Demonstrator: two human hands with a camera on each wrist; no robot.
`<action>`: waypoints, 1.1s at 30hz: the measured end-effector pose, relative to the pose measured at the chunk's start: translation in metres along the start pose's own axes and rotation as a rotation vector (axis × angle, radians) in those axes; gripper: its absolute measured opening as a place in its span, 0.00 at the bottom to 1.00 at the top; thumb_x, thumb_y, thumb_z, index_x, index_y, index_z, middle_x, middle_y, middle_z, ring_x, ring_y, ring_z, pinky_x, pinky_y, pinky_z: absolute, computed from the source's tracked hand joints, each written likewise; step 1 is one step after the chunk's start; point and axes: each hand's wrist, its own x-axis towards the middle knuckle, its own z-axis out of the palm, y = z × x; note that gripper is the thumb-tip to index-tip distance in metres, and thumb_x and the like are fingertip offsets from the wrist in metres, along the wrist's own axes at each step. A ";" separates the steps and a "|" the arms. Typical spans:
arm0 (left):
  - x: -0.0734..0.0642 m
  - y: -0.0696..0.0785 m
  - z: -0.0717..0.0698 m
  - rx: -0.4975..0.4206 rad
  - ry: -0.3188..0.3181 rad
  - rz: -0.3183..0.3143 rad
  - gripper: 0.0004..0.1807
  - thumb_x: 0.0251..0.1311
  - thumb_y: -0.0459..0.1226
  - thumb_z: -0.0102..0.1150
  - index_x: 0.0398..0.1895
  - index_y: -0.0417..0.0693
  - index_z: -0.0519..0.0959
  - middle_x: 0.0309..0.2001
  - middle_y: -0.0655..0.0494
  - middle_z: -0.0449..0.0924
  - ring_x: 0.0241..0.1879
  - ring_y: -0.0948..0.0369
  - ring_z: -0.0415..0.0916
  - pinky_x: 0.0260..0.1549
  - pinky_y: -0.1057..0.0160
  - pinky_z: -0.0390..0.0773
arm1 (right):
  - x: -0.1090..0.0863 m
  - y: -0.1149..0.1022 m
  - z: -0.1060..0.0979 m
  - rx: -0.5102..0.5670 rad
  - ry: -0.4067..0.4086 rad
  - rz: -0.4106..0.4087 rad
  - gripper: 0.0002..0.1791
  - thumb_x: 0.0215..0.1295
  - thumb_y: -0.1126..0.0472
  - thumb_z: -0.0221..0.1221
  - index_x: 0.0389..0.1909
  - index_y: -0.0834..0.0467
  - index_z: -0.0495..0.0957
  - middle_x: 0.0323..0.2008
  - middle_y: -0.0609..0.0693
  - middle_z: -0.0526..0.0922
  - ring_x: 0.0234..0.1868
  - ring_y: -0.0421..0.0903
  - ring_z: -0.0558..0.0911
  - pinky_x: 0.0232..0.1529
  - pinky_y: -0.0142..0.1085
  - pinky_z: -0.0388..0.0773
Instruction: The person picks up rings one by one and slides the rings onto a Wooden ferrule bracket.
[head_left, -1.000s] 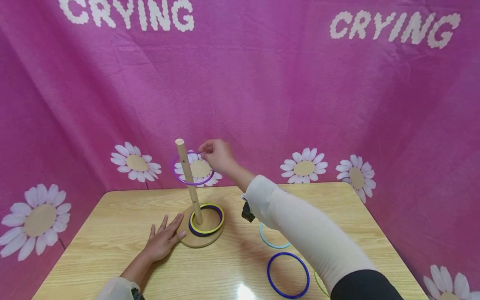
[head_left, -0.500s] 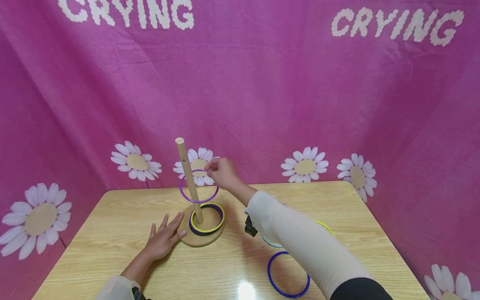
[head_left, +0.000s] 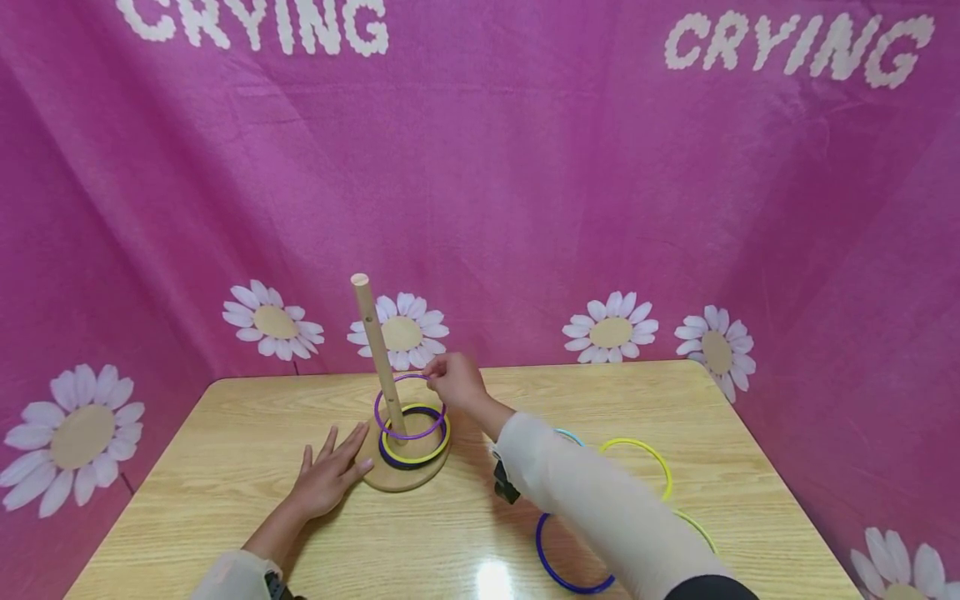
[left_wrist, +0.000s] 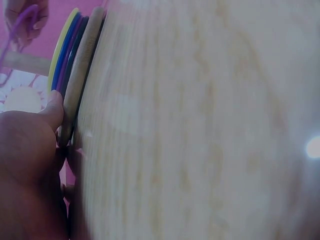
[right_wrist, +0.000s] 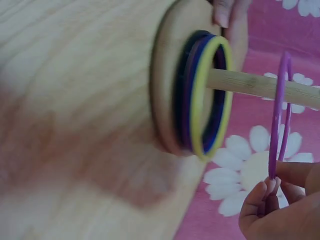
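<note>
A purple ring (head_left: 380,417) encircles the wooden post (head_left: 377,342), held above the rings stacked at its foot. My right hand (head_left: 459,383) pinches the ring's far right edge between thumb and fingers; the right wrist view shows this grip on the purple ring (right_wrist: 276,115) too. On the round wooden base (head_left: 397,482) lies a stack with a yellow ring (right_wrist: 199,100) on top and blue, purple and dark ones below. My left hand (head_left: 326,479) lies with fingers spread at the base's left edge, its thumb (left_wrist: 54,107) touching the base's side.
Several loose rings lie on the table right of the stand, partly hidden by my right sleeve (head_left: 600,500): a blue ring (head_left: 546,562), a yellow ring (head_left: 663,467), a yellow-green ring (head_left: 701,531) and a light blue ring (head_left: 572,435). A pink daisy-print cloth (head_left: 510,208) hangs behind.
My right hand has lowered the purple ring down along the post, from near its top to just above the stack. The left hand has stayed in place.
</note>
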 end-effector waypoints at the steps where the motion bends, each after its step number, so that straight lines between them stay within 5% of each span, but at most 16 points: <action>1: 0.000 0.000 0.000 0.001 -0.001 0.000 0.38 0.79 0.53 0.46 0.84 0.50 0.51 0.82 0.47 0.49 0.81 0.36 0.31 0.69 0.26 0.21 | -0.001 0.003 0.002 -0.008 0.001 0.015 0.06 0.60 0.74 0.66 0.35 0.61 0.88 0.27 0.47 0.82 0.30 0.38 0.75 0.31 0.28 0.71; 12: 0.001 0.001 -0.001 -0.008 -0.010 -0.009 0.37 0.79 0.53 0.46 0.84 0.50 0.50 0.82 0.47 0.49 0.81 0.37 0.30 0.69 0.27 0.20 | -0.011 0.028 0.019 -0.080 0.018 0.114 0.07 0.60 0.72 0.65 0.32 0.57 0.88 0.25 0.44 0.83 0.29 0.38 0.76 0.31 0.29 0.73; 33: 0.001 0.003 -0.001 0.005 -0.004 -0.005 0.37 0.79 0.53 0.46 0.84 0.50 0.51 0.82 0.47 0.49 0.81 0.36 0.31 0.69 0.26 0.21 | -0.020 0.039 0.019 -0.002 0.012 0.094 0.05 0.57 0.71 0.69 0.34 0.61 0.88 0.25 0.45 0.83 0.29 0.37 0.75 0.35 0.30 0.75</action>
